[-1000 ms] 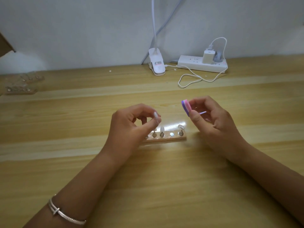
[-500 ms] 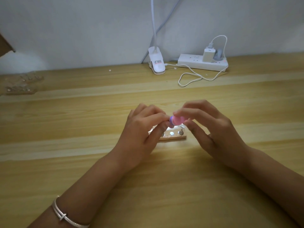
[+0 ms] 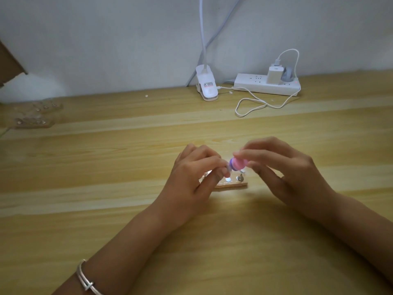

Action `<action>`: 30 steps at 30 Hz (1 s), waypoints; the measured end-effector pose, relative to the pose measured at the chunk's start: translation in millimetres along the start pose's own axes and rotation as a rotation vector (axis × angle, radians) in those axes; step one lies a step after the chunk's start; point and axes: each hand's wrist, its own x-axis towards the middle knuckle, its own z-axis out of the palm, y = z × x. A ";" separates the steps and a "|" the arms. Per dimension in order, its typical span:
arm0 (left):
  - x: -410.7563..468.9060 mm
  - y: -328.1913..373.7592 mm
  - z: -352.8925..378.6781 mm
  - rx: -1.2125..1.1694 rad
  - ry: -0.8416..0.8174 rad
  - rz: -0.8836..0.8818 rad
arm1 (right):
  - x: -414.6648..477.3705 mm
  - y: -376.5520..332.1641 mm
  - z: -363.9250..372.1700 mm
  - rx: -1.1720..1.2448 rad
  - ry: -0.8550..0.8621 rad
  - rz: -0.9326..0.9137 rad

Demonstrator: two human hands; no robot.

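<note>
My right hand [image 3: 285, 173] pinches a small pink and purple piece [image 3: 301, 163] between thumb and fingers, just above a short wooden strip [image 3: 231, 184] that carries small metal studs. My left hand [image 3: 191, 179] meets it from the left, its thumb and forefinger pinching something small and pale against the purple end of the piece. What that small thing is stays hidden behind the fingers. The left part of the strip is covered by my left hand. One upright stud [image 3: 240, 177] and a flat shiny dot [image 3: 228, 179] show between the hands.
A wooden table [image 3: 106, 167] runs under both arms. At the back stand a white clip lamp base [image 3: 206, 86] and a white power strip [image 3: 266, 84] with a charger and looped cable [image 3: 251, 106]. Two more studded strips [image 3: 32, 121] lie far left.
A second ago the hands were apart, the right holding up the pink piece. They have come together over the strip, and both now hold at the piece.
</note>
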 end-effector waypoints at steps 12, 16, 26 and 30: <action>-1.0 -0.7 2.4 0.016 -0.035 -0.020 | -3.5 -8.8 7.4 0.030 -0.055 -0.103; 0.8 1.6 3.4 -0.011 0.008 -0.026 | 2.6 -1.5 -0.9 0.020 0.010 -0.006; 3.6 5.3 4.1 -0.191 0.021 -0.045 | 0.8 -11.3 1.9 0.046 0.017 -0.067; 3.3 5.3 3.8 -0.212 0.020 -0.061 | 1.8 -9.4 -0.4 0.032 0.018 -0.080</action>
